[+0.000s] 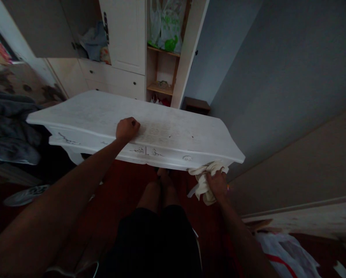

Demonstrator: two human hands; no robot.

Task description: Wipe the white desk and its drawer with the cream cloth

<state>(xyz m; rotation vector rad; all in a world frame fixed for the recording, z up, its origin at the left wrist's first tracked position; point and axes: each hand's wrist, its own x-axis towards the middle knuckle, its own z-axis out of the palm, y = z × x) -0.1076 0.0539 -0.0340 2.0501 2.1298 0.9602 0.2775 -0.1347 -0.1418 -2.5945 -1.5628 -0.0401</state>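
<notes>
A white dressing table (112,112) with carved trim stands before me, its top marked by grey smudges near the middle. On that top rests my left hand (128,129), curled into a loose fist, and nothing shows in it. My right hand (218,183) grips a bunched cream cloth (204,181) at the right end of the table's front. The cloth touches the front edge below the top, and part of it hangs down. A round knob (187,158) sits on the drawer front to the left of the cloth.
Behind the table is a white wardrobe (126,34) with an open door and plastic bags (169,27) on a shelf. Grey fabric (10,131) is piled at the left, above a shoe (26,195). A plastic bag (285,251) lies at the lower right, near the wall.
</notes>
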